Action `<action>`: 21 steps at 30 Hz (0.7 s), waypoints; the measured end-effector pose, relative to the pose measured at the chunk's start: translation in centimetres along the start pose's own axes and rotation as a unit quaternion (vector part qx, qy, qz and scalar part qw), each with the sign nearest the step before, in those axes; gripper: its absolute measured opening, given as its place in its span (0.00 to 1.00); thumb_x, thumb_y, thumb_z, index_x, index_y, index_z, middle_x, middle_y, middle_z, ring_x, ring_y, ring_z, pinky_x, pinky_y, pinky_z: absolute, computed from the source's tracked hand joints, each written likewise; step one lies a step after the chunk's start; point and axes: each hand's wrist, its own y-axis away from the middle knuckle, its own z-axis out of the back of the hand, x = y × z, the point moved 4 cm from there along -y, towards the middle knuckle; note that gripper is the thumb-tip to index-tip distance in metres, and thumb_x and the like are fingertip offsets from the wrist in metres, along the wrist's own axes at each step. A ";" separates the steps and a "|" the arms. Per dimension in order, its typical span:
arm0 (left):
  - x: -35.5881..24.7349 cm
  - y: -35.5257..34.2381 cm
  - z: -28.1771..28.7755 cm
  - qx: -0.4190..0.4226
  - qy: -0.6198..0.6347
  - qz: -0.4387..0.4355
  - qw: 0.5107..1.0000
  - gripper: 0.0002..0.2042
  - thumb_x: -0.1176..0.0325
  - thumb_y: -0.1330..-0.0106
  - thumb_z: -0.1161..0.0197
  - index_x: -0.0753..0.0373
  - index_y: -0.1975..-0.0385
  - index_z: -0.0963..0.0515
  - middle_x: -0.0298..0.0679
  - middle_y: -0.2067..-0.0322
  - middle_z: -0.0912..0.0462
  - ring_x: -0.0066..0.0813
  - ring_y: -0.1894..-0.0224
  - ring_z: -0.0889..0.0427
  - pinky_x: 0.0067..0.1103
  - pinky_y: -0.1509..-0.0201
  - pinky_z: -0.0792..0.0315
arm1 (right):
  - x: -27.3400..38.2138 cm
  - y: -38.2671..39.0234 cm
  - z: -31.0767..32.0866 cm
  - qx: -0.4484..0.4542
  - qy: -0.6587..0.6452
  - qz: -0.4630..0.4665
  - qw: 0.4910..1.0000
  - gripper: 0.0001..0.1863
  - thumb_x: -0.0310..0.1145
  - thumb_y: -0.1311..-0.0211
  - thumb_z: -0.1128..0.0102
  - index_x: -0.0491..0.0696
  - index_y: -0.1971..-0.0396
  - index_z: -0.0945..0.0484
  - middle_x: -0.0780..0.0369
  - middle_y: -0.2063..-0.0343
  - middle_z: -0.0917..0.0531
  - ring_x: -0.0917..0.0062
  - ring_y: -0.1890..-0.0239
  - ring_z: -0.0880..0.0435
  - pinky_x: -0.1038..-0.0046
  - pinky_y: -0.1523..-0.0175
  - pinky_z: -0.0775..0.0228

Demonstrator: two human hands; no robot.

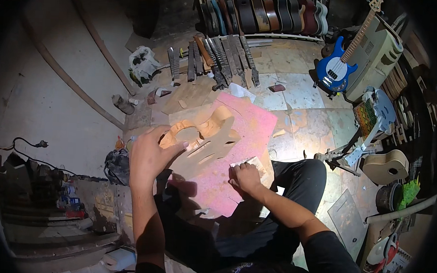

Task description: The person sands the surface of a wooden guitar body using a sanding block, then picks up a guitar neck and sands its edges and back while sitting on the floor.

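A tan wooden piece [210, 147] with slots and orange, carved curved edges lies on a pink board [256, 123] in front of me. My left hand [148, 157] is closed on its left edge, thumb on top near the orange rim. My right hand [246, 180] has its fingers curled on a pale flat block [258, 167] at the board's right side, below the wooden piece; the block is partly hidden by the fingers. My crossed, dark-trousered legs are under and around the board.
Several guitar necks [217, 57] lie ahead, before a row of guitars [264, 13]. A blue bass [335, 68] and an acoustic guitar [385, 165] stand at right. A cable [20, 146] runs along the left wall. A cluttered shelf [71, 203] is lower left.
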 end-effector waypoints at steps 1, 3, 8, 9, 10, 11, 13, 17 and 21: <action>-0.3 -0.4 0.0 0.023 -0.003 0.005 1.000 0.26 0.49 0.45 0.20 0.62 0.52 0.10 0.53 0.60 0.09 0.55 0.56 0.10 0.39 0.50 0.20 | 0.0 0.2 -1.7 -0.008 0.044 -0.006 0.999 0.14 0.45 0.31 0.36 0.48 0.59 0.14 0.56 0.58 0.11 0.61 0.52 0.11 0.59 0.48 0.22; -2.2 -2.4 -1.1 0.054 0.015 -0.008 0.998 0.26 0.47 0.43 0.22 0.61 0.53 0.10 0.53 0.62 0.09 0.56 0.57 0.10 0.41 0.50 0.20 | -3.2 0.0 -4.6 -0.032 0.056 -0.004 0.998 0.16 0.47 0.33 0.33 0.48 0.60 0.14 0.55 0.61 0.11 0.60 0.54 0.12 0.58 0.48 0.22; -1.4 -3.5 -2.5 0.118 -0.023 0.010 0.993 0.23 0.44 0.35 0.28 0.57 0.53 0.10 0.54 0.62 0.09 0.57 0.56 0.10 0.44 0.50 0.20 | -1.3 -1.6 -0.7 -0.117 -0.157 0.052 0.979 0.10 0.38 0.37 0.35 0.46 0.66 0.15 0.53 0.62 0.12 0.61 0.57 0.13 0.57 0.48 0.24; -1.4 -3.7 -2.8 0.116 -0.020 0.003 0.993 0.23 0.44 0.35 0.29 0.56 0.53 0.10 0.54 0.62 0.09 0.57 0.56 0.10 0.44 0.49 0.20 | -2.0 -1.9 0.4 -0.147 -0.243 0.048 0.958 0.08 0.33 0.37 0.39 0.45 0.70 0.17 0.56 0.65 0.12 0.63 0.59 0.14 0.56 0.48 0.24; -1.5 -3.9 -3.1 0.113 -0.016 -0.004 0.993 0.22 0.44 0.34 0.29 0.55 0.52 0.11 0.53 0.62 0.09 0.57 0.55 0.11 0.44 0.49 0.20 | -3.2 -2.3 0.3 -0.139 -0.379 -0.011 0.915 0.08 0.34 0.35 0.40 0.46 0.71 0.19 0.58 0.67 0.14 0.64 0.61 0.15 0.58 0.50 0.24; -1.7 -4.0 -3.3 0.111 -0.012 -0.012 0.994 0.22 0.43 0.33 0.30 0.54 0.52 0.11 0.53 0.61 0.09 0.57 0.55 0.11 0.44 0.49 0.21 | -4.2 -2.7 0.1 -0.128 -0.507 -0.070 0.849 0.09 0.34 0.34 0.42 0.46 0.71 0.20 0.60 0.68 0.15 0.65 0.63 0.15 0.60 0.52 0.24; -1.7 -3.8 -3.2 0.090 -0.010 -0.018 0.996 0.22 0.44 0.34 0.30 0.55 0.51 0.11 0.53 0.61 0.09 0.57 0.55 0.10 0.43 0.49 0.20 | -4.6 -3.0 0.7 -0.086 -0.755 -0.164 0.630 0.11 0.38 0.34 0.46 0.46 0.63 0.21 0.59 0.65 0.15 0.65 0.60 0.14 0.62 0.51 0.22; -1.0 -3.4 -3.0 0.082 -0.021 -0.005 0.996 0.24 0.42 0.34 0.31 0.56 0.52 0.11 0.52 0.62 0.09 0.57 0.55 0.11 0.43 0.50 0.21 | -2.9 -2.6 6.4 0.012 -0.928 -0.103 0.358 0.30 0.47 0.33 0.53 0.37 0.43 0.22 0.44 0.46 0.14 0.51 0.44 0.13 0.51 0.29 0.26; -1.3 -3.6 -3.1 0.076 -0.025 -0.013 0.997 0.24 0.41 0.34 0.32 0.55 0.52 0.11 0.52 0.61 0.09 0.57 0.55 0.11 0.44 0.50 0.21 | -2.7 -1.7 8.8 0.047 -0.970 -0.017 0.236 0.33 0.51 0.29 0.55 0.36 0.41 0.22 0.41 0.43 0.15 0.46 0.41 0.14 0.47 0.28 0.27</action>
